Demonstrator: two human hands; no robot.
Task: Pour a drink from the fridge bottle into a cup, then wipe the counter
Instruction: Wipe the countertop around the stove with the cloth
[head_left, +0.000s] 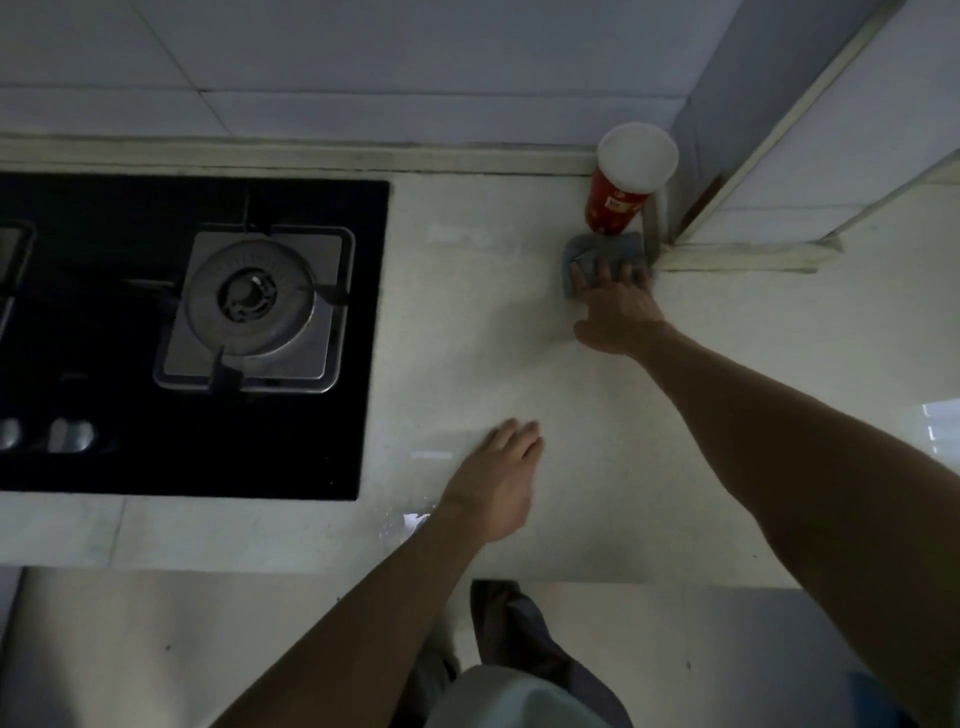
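A red paper cup (623, 182) with a white inside stands at the back of the pale counter (467, 322), against the wall corner. Just in front of it lies a grey cloth (597, 252). My right hand (618, 306) presses flat on the cloth with straight, spread fingers. My left hand (498, 478) rests open, palm down, on the counter near its front edge, holding nothing. No bottle is in view.
A black gas hob (104, 322) with a steel burner (254, 306) fills the counter's left side. A tiled wall runs along the back and a white frame (737, 244) juts in at the right. A small wet patch (415, 519) glints by my left wrist.
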